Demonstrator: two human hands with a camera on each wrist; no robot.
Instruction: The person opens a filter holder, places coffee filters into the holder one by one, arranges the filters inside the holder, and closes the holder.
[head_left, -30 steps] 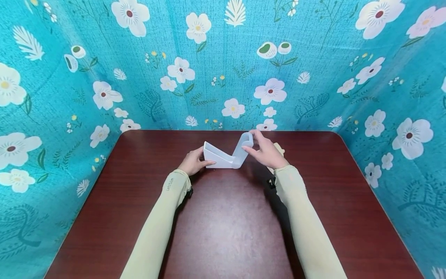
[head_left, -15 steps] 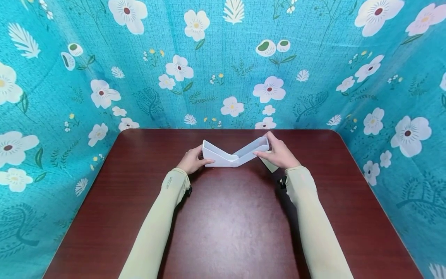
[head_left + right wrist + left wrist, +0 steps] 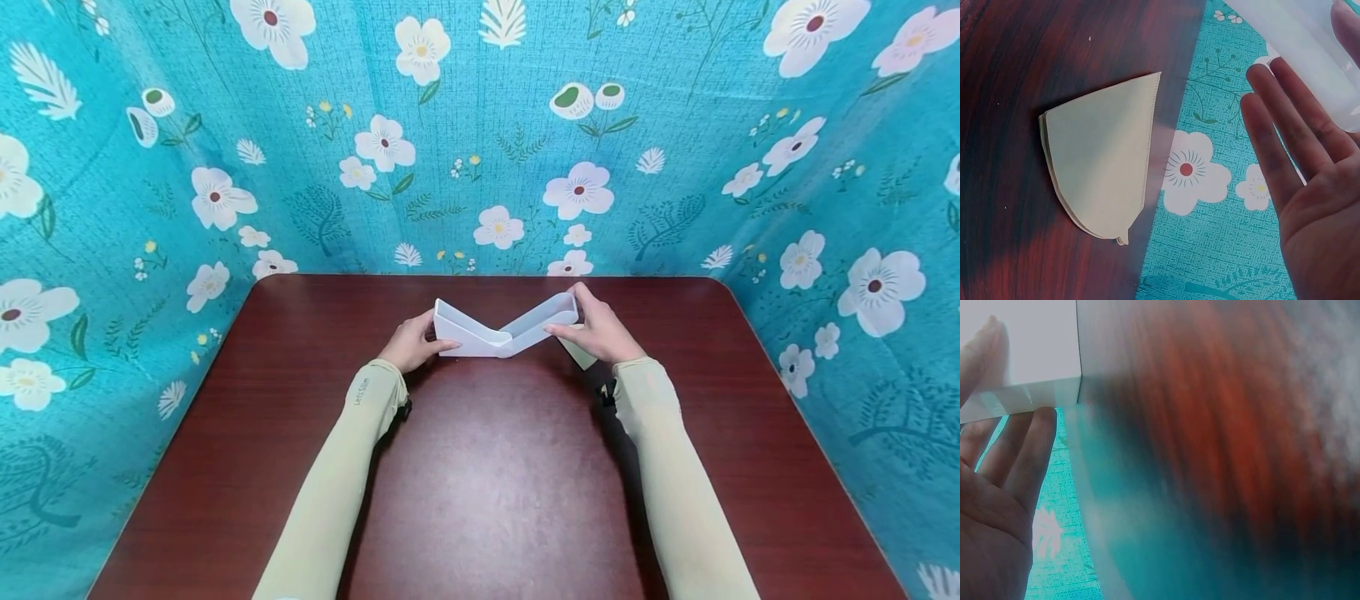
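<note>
A white box point(image 3: 467, 340) with a hinged translucent lid point(image 3: 542, 323) is at the far middle of the table, spread wide in a V shape. My left hand point(image 3: 408, 343) grips the box's left end, thumb on the front face and fingers behind; the left wrist view shows fingertips against its edge. My right hand point(image 3: 602, 330) holds the raised outer end of the lid between thumb and fingers. Below and beside that hand lies a stack of beige paper coffee filters point(image 3: 1100, 156), partly hidden by the hand in the head view. The inside of the box is hard to make out.
The dark red-brown wooden table point(image 3: 480, 467) has rounded far corners. A turquoise flowered cloth point(image 3: 480, 150) hangs right behind its far edge and along both sides.
My right hand has swung the lid outward to the right and down, widening the V, then held it there. My left hand has kept its grip on the box.
</note>
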